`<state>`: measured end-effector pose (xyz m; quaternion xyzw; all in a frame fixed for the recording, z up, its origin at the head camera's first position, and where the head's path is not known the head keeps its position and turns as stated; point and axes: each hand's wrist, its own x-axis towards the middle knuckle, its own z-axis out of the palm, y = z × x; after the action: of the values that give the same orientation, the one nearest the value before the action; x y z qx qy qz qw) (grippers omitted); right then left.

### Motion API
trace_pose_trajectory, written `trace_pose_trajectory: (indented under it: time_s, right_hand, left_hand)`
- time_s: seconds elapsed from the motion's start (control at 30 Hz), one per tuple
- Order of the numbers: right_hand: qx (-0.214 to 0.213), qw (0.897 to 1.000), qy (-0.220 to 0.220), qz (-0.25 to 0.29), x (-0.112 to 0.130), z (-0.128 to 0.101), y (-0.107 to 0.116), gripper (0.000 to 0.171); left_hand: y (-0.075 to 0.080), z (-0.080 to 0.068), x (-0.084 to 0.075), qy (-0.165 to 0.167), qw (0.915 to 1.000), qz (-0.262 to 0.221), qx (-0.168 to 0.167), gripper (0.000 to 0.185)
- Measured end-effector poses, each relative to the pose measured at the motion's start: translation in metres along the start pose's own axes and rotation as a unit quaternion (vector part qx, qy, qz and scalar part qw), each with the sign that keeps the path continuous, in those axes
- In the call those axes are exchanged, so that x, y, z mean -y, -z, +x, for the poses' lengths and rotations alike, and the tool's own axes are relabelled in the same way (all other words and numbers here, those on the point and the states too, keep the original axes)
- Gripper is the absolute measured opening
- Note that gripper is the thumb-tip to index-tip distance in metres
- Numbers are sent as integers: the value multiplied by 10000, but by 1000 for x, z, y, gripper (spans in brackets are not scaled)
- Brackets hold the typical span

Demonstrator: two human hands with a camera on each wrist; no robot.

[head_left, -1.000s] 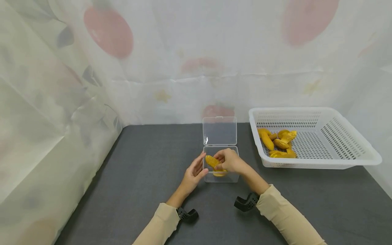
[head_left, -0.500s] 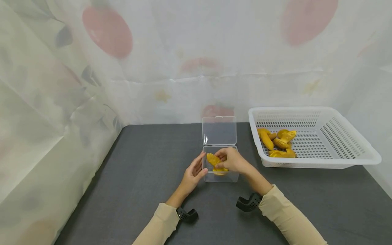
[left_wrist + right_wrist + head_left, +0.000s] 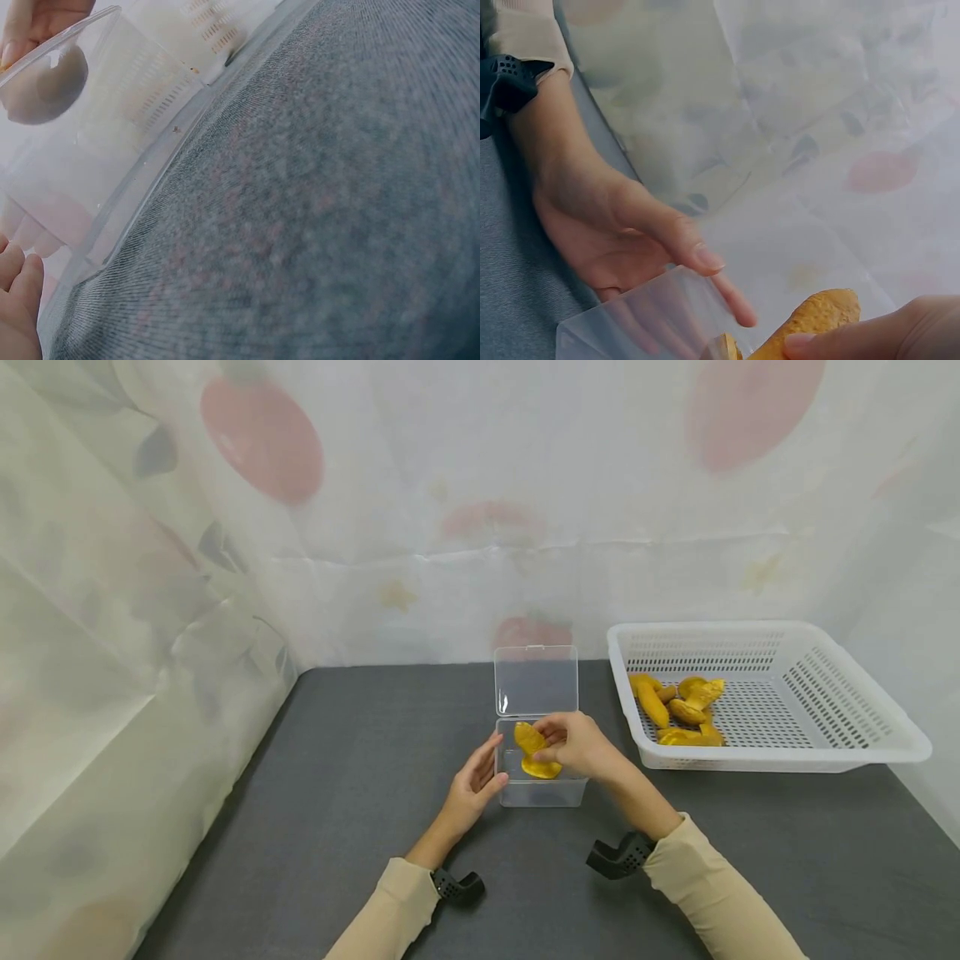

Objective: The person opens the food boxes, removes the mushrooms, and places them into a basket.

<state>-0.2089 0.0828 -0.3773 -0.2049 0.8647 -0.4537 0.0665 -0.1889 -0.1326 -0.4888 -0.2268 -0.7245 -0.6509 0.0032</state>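
Note:
My right hand (image 3: 576, 745) pinches a golden-yellow mushroom (image 3: 531, 738) between thumb and fingers. The mushroom is over the open mouth of a small clear plastic box (image 3: 543, 794), cap downward and stem up. Its rounded cap (image 3: 49, 86) shows through the plastic wall in the left wrist view. My left hand (image 3: 468, 789) is at the box's left wall, fingers extended and thumb apart; exact contact is unclear. In the right wrist view the mushroom's bumpy end (image 3: 825, 311) sits by the right thumb, with another golden piece partly hidden lower down.
The box's hinged clear lid (image 3: 536, 682) stands raised at the back. A white perforated basket (image 3: 772, 760) stands to the right, with several yellow mushrooms (image 3: 692, 714) at its left end. Patterned sheeting (image 3: 420, 560) rises behind the dark grey table (image 3: 375, 760).
My right hand has lifted the mushroom up from inside the box and turned its stem more upright. The right forearm has shifted slightly right; the left hand stays in place.

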Motion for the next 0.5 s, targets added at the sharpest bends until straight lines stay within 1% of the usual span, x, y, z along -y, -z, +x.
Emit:
trace_pose_trajectory:
  time_s: [0.27,0.5]
  right_hand:
    - [-213,9996,86,141,3,-5,9,34]
    - [-288,9986,115,435,5,-8,19,36]
  left_hand:
    - [0,0,0,-55,10000,-39,7,59]
    - [0,0,-2,-15,10000,39,-17,59]
